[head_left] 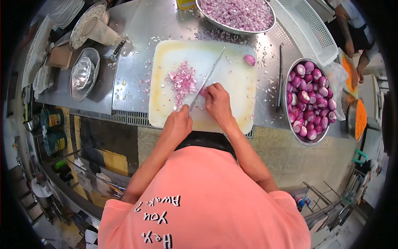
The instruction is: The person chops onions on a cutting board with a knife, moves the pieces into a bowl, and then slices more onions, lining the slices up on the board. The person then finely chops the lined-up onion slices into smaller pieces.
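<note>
My left hand [178, 123] is closed around the handle of a long kitchen knife [211, 71], its blade slanting up and right across the white cutting board [236, 99]. Beside the blade, my right hand [218, 101] has its fingers bent together on a small piece of red onion [202, 91], mostly hidden by the fingers. To the left of the knife lies a loose heap of chopped red onion [183, 81]. Another piece of red onion [249, 60] rests near the board's upper right corner.
A metal bowl of diced onion [238, 15] stands beyond the board. On the right are a bowl of peeled red onions [309, 99], a dark rod [280, 76] and a white perforated basket [313, 35]. A plastic-lined metal bowl [84, 74] sits left. Other people stand at the far edges.
</note>
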A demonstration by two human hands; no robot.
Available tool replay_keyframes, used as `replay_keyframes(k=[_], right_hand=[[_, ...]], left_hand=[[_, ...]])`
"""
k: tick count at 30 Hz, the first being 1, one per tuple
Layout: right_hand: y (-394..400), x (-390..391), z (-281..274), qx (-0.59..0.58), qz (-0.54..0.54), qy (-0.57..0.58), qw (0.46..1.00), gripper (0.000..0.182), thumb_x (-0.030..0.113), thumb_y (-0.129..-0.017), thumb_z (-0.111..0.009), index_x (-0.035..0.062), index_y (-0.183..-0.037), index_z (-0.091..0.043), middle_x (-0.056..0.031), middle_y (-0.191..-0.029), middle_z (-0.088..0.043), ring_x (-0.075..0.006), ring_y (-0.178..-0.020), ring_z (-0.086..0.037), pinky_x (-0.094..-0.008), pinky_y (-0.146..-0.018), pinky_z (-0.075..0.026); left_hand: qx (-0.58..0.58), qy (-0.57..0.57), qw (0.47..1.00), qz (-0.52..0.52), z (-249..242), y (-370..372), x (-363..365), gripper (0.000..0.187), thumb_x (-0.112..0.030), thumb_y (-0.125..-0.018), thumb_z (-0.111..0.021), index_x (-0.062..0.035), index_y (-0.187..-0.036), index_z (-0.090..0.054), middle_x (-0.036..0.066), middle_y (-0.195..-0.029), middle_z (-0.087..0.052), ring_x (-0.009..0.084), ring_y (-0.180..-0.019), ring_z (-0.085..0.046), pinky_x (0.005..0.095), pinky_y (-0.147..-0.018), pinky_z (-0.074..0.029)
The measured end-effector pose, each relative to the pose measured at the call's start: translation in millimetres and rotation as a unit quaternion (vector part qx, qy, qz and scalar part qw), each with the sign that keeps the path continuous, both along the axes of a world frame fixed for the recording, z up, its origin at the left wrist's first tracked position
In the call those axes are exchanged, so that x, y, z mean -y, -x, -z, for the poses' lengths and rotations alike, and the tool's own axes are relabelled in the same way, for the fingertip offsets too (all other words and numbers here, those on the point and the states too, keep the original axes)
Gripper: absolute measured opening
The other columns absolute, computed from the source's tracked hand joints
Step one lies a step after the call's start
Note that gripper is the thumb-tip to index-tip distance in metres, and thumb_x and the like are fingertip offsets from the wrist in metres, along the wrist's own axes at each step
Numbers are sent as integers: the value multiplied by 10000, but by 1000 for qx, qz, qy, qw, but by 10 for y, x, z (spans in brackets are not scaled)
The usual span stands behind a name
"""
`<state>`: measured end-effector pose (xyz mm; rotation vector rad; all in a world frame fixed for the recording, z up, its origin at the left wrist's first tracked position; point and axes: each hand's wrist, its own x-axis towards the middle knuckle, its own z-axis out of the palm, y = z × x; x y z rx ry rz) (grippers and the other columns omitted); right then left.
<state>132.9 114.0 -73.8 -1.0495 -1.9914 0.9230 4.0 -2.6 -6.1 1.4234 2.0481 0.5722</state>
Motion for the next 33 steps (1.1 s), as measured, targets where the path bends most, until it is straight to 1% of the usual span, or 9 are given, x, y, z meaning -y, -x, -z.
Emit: replay_keyframes(k=[4, 7, 11, 19, 20, 24, 26, 30, 33], right_hand=[[-16, -28, 39, 2, -14, -19, 1000, 135, -85, -750, -610, -34, -869, -650, -183, -843, -602, -361, -728, -615, -411, -657, -498], [22, -63, 4, 6, -23, -17, 1000, 142, -92, -742, -608, -37, -867, -649, -181, -837, -602, -360, -725, -615, -410, -649, -496], [14, -66, 8, -20, -27, -15, 999, 130, -94, -739, -612, -40, -853, -639, -178, -816, -594, -363, -704, -606, -406, -637, -489], [-44, -100, -33, -1, -51, 12, 999, 115, -91, -741, -592, -21, -816, -642, -188, -834, -605, -400, -774, -605, -449, -697, -498], [-61, -109, -67, 3, -61, -6, 998, 126, -94, -742, -592, -17, -825, -648, -182, -841, -609, -392, -789, -605, -443, -709, -499], [-68, -144, -9, 16, -73, -24, 997, 141, -79, -754, -601, -7, -858, -663, -160, -845, -620, -366, -815, -608, -430, -731, -501], [-34, -100, -33, 26, -76, -14, 997, 134, -68, -756, -607, -7, -862, -662, -162, -840, -620, -368, -801, -610, -431, -721, -502], [-8, -7, -59, 45, -58, -7, 997, 93, -46, -759, -615, -2, -835, -648, -179, -824, -616, -387, -753, -610, -443, -681, -500], [0, 51, -59, 32, -58, -14, 998, 66, -38, -763, -614, 0, -812, -637, -189, -802, -612, -398, -737, -610, -452, -668, -497]], left_hand=[[38, 57, 998, -8, -332, 2, -30, 135, -50, -862, -594, 51, -922, -526, 264, -633, -595, 480, -660, -610, 537, -598, -473], [-7, 29, 1000, 5, 32, -25, 30, 244, -111, -884, -614, 75, -1031, -553, 245, -618, -587, 439, -634, -619, 489, -574, -448], [22, 45, 999, 5, -43, 1, -39, 241, -115, -884, -615, 68, -1029, -552, 240, -611, -584, 436, -633, -617, 491, -577, -448], [28, 43, 999, -14, -266, -3, -60, 167, -72, -865, -614, 52, -886, -504, 272, -653, -598, 479, -697, -610, 530, -615, -473], [32, 40, 998, -27, -263, 12, 20, 231, -120, -893, -608, 77, -989, -536, 231, -586, -556, 411, -562, -586, 471, -542, -422], [-28, -16, 999, -29, 15, 24, 114, 225, -116, -889, -612, 75, -972, -527, 223, -576, -551, 396, -537, -567, 455, -527, -415], [17, 55, 997, -42, -143, 56, 17, 163, -62, -861, -599, 69, -914, -518, 272, -649, -598, 468, -692, -622, 528, -615, -477], [61, 40, 995, -69, -88, -10, 75, 160, -63, -862, -598, 69, -918, -525, 273, -647, -596, 469, -693, -622, 526, -609, -476], [-20, -17, 999, -36, 145, -8, 103, 221, -122, -878, -624, 62, -959, -532, 222, -586, -560, 396, -564, -592, 464, -554, -430]])
